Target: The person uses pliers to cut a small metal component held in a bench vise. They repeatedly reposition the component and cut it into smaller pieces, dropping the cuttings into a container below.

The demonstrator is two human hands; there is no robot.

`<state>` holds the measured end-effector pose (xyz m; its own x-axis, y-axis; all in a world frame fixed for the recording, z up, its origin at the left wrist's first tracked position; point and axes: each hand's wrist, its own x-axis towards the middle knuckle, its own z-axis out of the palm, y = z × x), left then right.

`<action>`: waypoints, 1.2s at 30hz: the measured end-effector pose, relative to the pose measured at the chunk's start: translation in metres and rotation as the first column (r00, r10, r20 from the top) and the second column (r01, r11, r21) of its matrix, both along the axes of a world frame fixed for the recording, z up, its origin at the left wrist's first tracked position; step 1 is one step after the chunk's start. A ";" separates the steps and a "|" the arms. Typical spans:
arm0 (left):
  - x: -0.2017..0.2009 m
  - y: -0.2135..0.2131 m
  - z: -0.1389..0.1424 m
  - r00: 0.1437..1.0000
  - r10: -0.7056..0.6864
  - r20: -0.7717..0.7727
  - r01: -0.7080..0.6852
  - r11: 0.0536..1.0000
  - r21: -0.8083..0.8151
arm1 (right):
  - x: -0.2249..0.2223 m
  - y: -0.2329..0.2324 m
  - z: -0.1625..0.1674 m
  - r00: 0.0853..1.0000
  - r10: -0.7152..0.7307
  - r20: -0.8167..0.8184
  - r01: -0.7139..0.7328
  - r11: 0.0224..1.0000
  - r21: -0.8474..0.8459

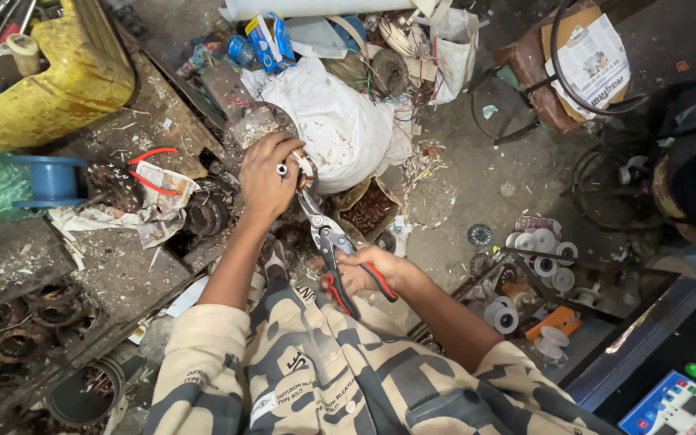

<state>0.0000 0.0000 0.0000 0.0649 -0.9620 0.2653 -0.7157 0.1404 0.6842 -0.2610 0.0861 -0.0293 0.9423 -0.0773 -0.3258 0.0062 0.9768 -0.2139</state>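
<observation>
Two bare hands work at one small part in a cluttered repair shop, seen from above over a camouflage-patterned shirt (324, 379). Nearest the body, the right hand (364, 274) is closed around the red-and-black handles of a pair of cutting pliers (333, 246), squeezing them partly together. The tool's long axis runs up and to the left, away from the body, its metal nose pointing at the other hand. Further out, the left hand (267, 173), a ring on one finger, is curled tight around a small wound part with copper wire (304, 167), which shows only at the edge of the fist; the pliers' tip meets it there, just right of the knuckles. The left hand is thus the one on the part, the right reaching it only through the tool. Behind them lies a soiled white sack (340, 121). To the left, a grimy worktop (122, 274) carries red-handled pliers (151, 165), crumpled newspaper and a blue spool (51, 179). White tape rolls (541, 258) sit on a rack at right, a yellow housing (58, 80) at far left.
</observation>
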 end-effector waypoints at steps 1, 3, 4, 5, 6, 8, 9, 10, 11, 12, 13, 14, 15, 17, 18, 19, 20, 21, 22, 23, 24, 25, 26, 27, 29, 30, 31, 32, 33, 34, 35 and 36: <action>0.001 0.006 0.005 1.000 -0.001 -0.005 0.001 1.000 0.001 | 0.001 0.003 0.000 1.000 -0.006 0.014 0.006 1.000 0.013; -0.006 -0.004 -0.003 1.000 -0.007 0.001 0.007 1.000 0.000 | 0.001 -0.004 -0.018 0.999 -0.031 -0.014 0.031 0.999 -0.033; -0.009 -0.007 -0.003 1.000 -0.007 0.009 0.007 1.000 -0.003 | 0.007 -0.004 -0.022 0.997 -0.046 -0.058 0.041 0.995 -0.093; -0.010 -0.012 -0.003 1.000 -0.003 0.017 0.003 1.000 -0.012 | 0.011 -0.007 -0.024 0.993 -0.060 -0.101 0.043 0.986 -0.158; -0.010 -0.015 -0.003 1.000 0.000 0.009 0.000 1.000 -0.020 | 0.013 -0.009 -0.025 0.988 -0.084 -0.127 0.062 0.983 -0.171; -0.024 -0.018 -0.004 1.000 -0.021 -0.009 0.021 1.000 -0.014 | 0.005 -0.006 -0.023 0.970 -0.157 -0.184 0.125 0.977 -0.175; -0.030 -0.028 -0.006 1.000 -0.024 0.010 0.024 0.999 -0.031 | 0.001 -0.017 -0.023 0.972 -0.143 -0.185 0.125 0.986 -0.107; -0.034 -0.034 -0.008 0.999 -0.020 0.025 0.021 0.999 -0.039 | -0.004 -0.026 -0.023 0.974 -0.121 -0.189 0.117 0.993 -0.032; -0.040 -0.037 -0.011 0.999 -0.024 0.035 0.025 0.999 -0.041 | -0.009 -0.030 -0.021 0.975 -0.104 -0.197 0.116 0.992 0.051; -0.045 -0.044 -0.012 0.999 -0.029 0.021 0.030 0.999 -0.031 | -0.011 -0.034 -0.021 0.982 -0.130 -0.136 0.148 0.981 0.128; -0.046 -0.052 -0.009 0.999 -0.031 0.011 0.031 0.999 -0.030 | -0.008 -0.039 -0.020 0.985 -0.158 -0.070 0.169 0.966 0.198; -0.049 -0.057 -0.007 0.999 -0.032 -0.005 0.032 0.999 -0.020 | -0.008 -0.037 -0.019 0.982 -0.187 -0.014 0.184 0.944 0.275; -0.050 -0.061 -0.007 1.000 -0.027 -0.001 0.027 0.999 -0.023 | -0.005 -0.033 -0.020 0.975 -0.214 -0.057 0.221 0.949 0.225; -0.052 -0.067 -0.009 1.000 -0.014 0.007 0.014 1.000 -0.028 | -0.002 -0.026 -0.028 0.954 -0.267 -0.138 0.283 0.951 0.121; -0.059 -0.065 -0.005 1.000 -0.016 0.005 0.016 1.000 -0.022 | -0.009 -0.023 -0.028 0.943 -0.281 -0.180 0.288 0.958 0.014; -0.061 -0.064 -0.004 1.000 -0.017 0.006 0.017 1.000 -0.020 | -0.010 -0.023 -0.032 0.929 -0.298 -0.217 0.284 0.954 -0.096; -0.059 -0.065 -0.001 1.000 -0.018 0.008 0.019 1.000 -0.024 | -0.008 -0.025 -0.031 0.914 -0.320 -0.249 0.272 0.939 -0.209; -0.058 -0.064 0.009 1.000 -0.024 0.017 0.024 0.999 -0.040 | -0.009 -0.029 -0.024 0.920 -0.302 -0.248 0.257 0.946 -0.197; -0.057 -0.060 0.019 0.999 -0.029 0.023 0.030 0.998 -0.053 | -0.012 -0.031 -0.012 0.926 -0.283 -0.251 0.242 0.953 -0.182; -0.053 -0.057 0.026 0.999 -0.039 0.033 0.041 0.997 -0.064 | -0.011 -0.034 -0.003 0.930 -0.267 -0.252 0.231 0.959 -0.164; -0.048 -0.059 0.031 0.999 -0.036 0.033 0.039 0.996 -0.075 | -0.008 -0.042 0.004 0.951 -0.208 -0.229 0.199 0.978 -0.064; -0.045 -0.057 0.034 0.999 -0.029 0.027 0.031 0.996 -0.079 | -0.009 -0.047 0.011 0.968 -0.145 -0.207 0.157 0.987 0.042; -0.046 -0.052 0.035 0.999 -0.029 0.019 0.031 0.997 -0.076 | -0.011 -0.045 0.016 0.979 -0.089 -0.183 0.118 0.981 0.153; -0.049 -0.052 0.035 0.999 -0.031 0.020 0.032 0.997 -0.069 | -0.009 -0.039 0.019 0.970 -0.154 -0.187 0.175 0.979 0.107; -0.048 -0.057 0.034 0.999 -0.022 0.026 0.024 0.998 -0.065 | -0.001 -0.033 0.020 0.945 -0.271 -0.181 0.277 0.961 0.004; -0.049 -0.059 0.033 0.999 -0.031 0.027 0.032 0.998 -0.062 | 0.002 -0.032 0.017 0.922 -0.281 -0.266 0.250 0.957 -0.147; -0.050 -0.061 0.032 0.999 -0.040 0.032 0.042 0.997 -0.061 | 0.007 -0.031 0.012 0.890 -0.304 -0.341 0.207 0.934 -0.292; -0.051 -0.062 0.033 0.998 -0.051 0.030 0.053 0.997 -0.056 | 0.009 -0.028 0.009 0.845 -0.335 -0.416 0.145 0.894 -0.425; -0.052 -0.062 0.034 0.998 -0.047 0.045 0.050 0.997 -0.061 | 0.013 -0.024 0.007 0.822 -0.384 -0.421 0.173 0.872 -0.457; -0.053 -0.059 0.037 0.997 -0.045 0.059 0.049 0.997 -0.065 | 0.017 -0.018 0.008 0.794 -0.433 -0.426 0.201 0.849 -0.489; -0.055 -0.055 0.041 0.997 -0.043 0.070 0.048 0.996 -0.075 | 0.017 -0.012 0.011 0.763 -0.484 -0.428 0.225 0.820 -0.526; -0.056 -0.047 0.046 0.998 -0.049 0.049 0.053 0.995 -0.081 | 0.015 -0.006 0.016 0.781 -0.460 -0.423 0.237 0.844 -0.480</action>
